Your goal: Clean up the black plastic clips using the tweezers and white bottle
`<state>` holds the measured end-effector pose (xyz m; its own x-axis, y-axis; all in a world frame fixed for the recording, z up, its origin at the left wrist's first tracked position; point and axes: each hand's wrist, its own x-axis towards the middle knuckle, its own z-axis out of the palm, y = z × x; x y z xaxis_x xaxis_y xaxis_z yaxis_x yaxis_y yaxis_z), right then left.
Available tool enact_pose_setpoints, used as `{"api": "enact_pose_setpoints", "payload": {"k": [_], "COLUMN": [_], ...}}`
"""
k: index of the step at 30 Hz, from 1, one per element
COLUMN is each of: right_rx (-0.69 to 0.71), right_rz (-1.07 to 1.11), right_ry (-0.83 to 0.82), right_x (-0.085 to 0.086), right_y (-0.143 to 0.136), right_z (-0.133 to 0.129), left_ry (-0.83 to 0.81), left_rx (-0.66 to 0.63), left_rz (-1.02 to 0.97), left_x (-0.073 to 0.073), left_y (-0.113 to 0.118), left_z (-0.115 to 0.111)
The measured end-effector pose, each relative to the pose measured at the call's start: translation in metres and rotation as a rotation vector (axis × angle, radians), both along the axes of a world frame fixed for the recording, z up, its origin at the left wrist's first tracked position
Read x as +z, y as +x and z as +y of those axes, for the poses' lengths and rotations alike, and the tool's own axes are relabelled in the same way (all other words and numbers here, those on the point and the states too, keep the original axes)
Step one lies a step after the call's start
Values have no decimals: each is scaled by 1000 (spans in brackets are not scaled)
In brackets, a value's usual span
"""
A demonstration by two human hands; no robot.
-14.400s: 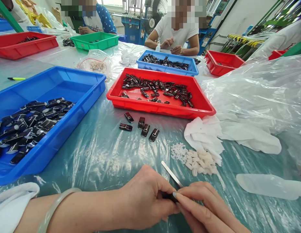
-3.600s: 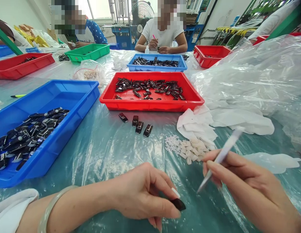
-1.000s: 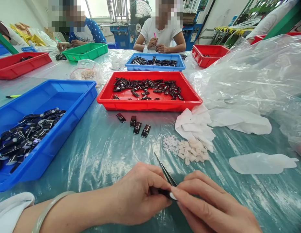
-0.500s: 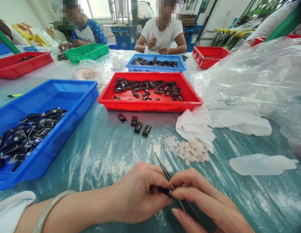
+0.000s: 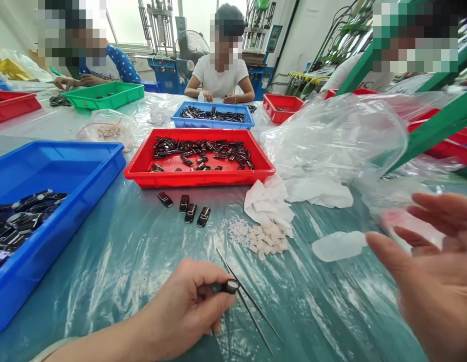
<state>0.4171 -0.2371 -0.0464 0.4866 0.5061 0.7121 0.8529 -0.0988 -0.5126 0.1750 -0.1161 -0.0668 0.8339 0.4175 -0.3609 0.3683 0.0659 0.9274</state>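
My left hand (image 5: 188, 306) is closed, pinching a small black part (image 5: 230, 286) with a round white spot at its end between thumb and forefinger. Thin metal tweezers (image 5: 252, 301) slant behind and below that part; whether the hand touches them I cannot tell. My right hand (image 5: 433, 271) is at the right, open with fingers apart and nothing in it. Its thumb tip appears beside the nozzle end of a translucent white squeeze bottle (image 5: 337, 246) lying on its side. Several black car-shaped pieces (image 5: 190, 213) lie in front of the red tray (image 5: 199, 180).
A pile of pale chips (image 5: 269, 239) and small clear bits (image 5: 239, 231) sits by a crumpled white cloth (image 5: 266, 201). The blue tray (image 5: 78, 216) at left holds black pieces. Plastic sheeting (image 5: 323, 136) and a green bar (image 5: 437, 128) stand at right. Co-workers sit across the table.
My right hand has left the black part and moved far right, opening near the bottle. My left hand still holds the part. The view has swung to the right.
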Motion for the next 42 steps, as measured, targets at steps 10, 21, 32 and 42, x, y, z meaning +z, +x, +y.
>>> {"api": "enact_pose_setpoints", "payload": {"k": [10, 21, 32, 42], "right_rx": [197, 526, 491, 520], "right_rz": [262, -490, -589, -712], "right_ry": [-439, -332, -321, -314], "right_x": [-32, 13, -8, -13], "right_y": [28, -51, -54, -53], "right_z": [-6, 28, 17, 18], "left_ry": [-131, -244, -274, -287], "left_rx": [-4, -20, -31, -66], "left_rz": [-13, -94, -109, -102], "left_x": [2, -3, -6, -5], "left_y": [1, -3, -2, 0], "left_z": [-1, -1, -2, -1]}}
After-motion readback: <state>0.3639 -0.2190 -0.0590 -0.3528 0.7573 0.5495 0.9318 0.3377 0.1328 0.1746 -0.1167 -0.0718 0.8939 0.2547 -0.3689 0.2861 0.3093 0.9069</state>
